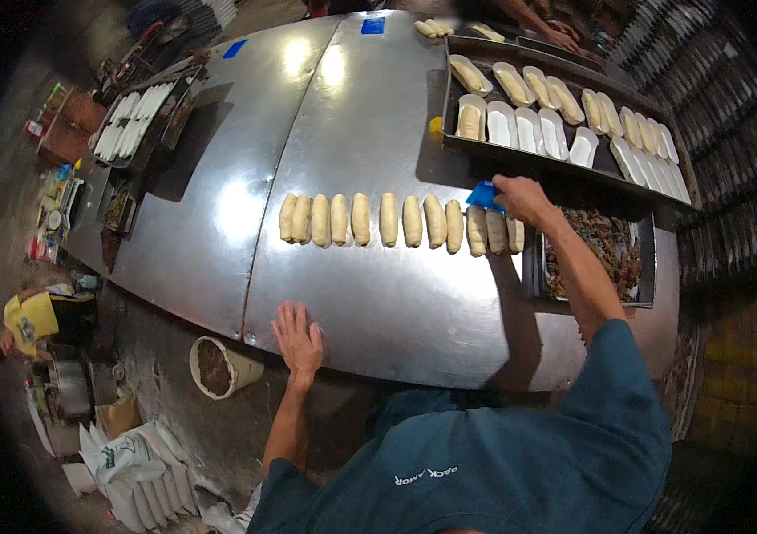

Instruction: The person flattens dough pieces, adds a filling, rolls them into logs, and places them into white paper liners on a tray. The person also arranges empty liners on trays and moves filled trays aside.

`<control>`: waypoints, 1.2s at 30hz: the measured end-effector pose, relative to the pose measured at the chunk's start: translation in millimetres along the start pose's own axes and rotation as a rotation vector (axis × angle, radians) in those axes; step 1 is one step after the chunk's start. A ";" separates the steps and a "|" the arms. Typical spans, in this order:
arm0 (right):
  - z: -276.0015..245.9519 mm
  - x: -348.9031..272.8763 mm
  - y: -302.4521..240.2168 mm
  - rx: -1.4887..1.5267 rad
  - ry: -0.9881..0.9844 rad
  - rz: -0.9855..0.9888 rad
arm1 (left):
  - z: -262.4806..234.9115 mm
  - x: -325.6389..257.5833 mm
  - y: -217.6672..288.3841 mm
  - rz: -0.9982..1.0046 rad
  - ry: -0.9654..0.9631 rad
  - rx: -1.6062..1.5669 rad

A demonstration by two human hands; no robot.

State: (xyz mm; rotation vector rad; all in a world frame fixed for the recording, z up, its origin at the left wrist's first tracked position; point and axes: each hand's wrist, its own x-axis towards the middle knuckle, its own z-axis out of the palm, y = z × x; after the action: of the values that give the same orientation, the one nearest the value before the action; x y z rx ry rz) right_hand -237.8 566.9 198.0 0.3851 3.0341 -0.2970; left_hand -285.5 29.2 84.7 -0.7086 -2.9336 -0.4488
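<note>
My right hand [523,198] is closed on a blue dough scraper [483,195], held at the far ends of the rolls toward the right of a row. Several pale dough rolls [388,220] lie side by side across the metal table [352,303], with a few gaps between them. My left hand [296,338] rests on the table's near edge, fingers spread and holding nothing. Under my right forearm sits a tray of brown, crumbly filling [641,267], partly hidden by the arm.
A large dark tray [565,162] at the far right holds white paper liners, several with dough in them. White liners fill another tray [135,122] at the left. A bucket [238,372] stands below the near edge. Another person's hand [562,37] shows beyond the large tray.
</note>
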 end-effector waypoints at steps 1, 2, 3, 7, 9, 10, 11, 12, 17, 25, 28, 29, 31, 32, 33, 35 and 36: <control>2.1 2.8 -0.3 0.020 -0.028 0.036 | 0.2 -1.1 -0.8 0.023 0.029 -0.003; 2.3 4.7 -1.0 0.035 -0.022 0.069 | 0.8 -1.5 -1.5 0.028 0.037 -0.009; 1.0 6.4 -4.0 0.059 -0.053 0.132 | 1.0 -2.7 -2.0 0.037 0.042 -0.010; -16.8 1.1 -36.1 0.091 0.173 -0.026 | 1.1 -3.7 -2.0 0.020 0.033 -0.016; -24.0 -7.3 -65.3 0.253 0.189 -0.110 | 0.3 -2.7 -1.2 0.010 0.018 -0.009; -23.5 -11.9 -82.2 0.285 0.170 -0.109 | -0.2 -1.8 -0.9 0.014 0.022 -0.011; -21.7 -15.5 -95.3 0.308 0.228 -0.146 | -0.8 -1.2 -0.7 0.013 0.017 -0.015; -17.2 -17.9 -108.2 0.135 0.058 -0.115 | -1.2 -0.1 -0.7 0.018 0.028 -0.012; 3.8 -15.8 -123.6 0.159 0.029 -0.071 | -1.5 -1.6 -2.4 0.013 0.005 0.002; 13.2 7.6 -114.0 0.140 0.136 -0.178 | 1.0 -1.3 -3.5 0.008 0.000 -0.014; 13.5 15.5 -118.7 0.103 0.083 -0.213 | -0.3 -1.3 -3.1 0.002 -0.001 -0.014; 13.1 18.7 -119.7 0.073 -0.047 -0.218 | -0.6 -1.8 -3.0 0.010 0.006 -0.015; 10.0 25.9 -118.3 0.095 0.040 -0.208 | -0.7 -1.2 -2.3 0.005 0.018 -0.017; 9.1 28.7 -117.6 0.123 0.103 -0.207 | -1.2 -1.6 -1.9 0.000 0.006 -0.011; 7.5 33.0 -116.7 0.140 0.237 -0.203 | -1.0 -0.1 -1.5 -0.004 0.013 -0.009; 8.6 39.4 -116.6 0.088 0.055 -0.167 | -1.2 1.0 -0.6 -0.004 0.003 -0.007; 9.4 43.8 -116.3 0.040 -0.006 -0.160 | -1.3 2.1 -0.5 -0.035 -0.027 0.002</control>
State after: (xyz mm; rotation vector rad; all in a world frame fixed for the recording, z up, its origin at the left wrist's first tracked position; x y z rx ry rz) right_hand -309.2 465.0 205.9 0.1428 3.0620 -0.3685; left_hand -287.5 29.3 86.1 -0.6692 -2.9760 -0.4434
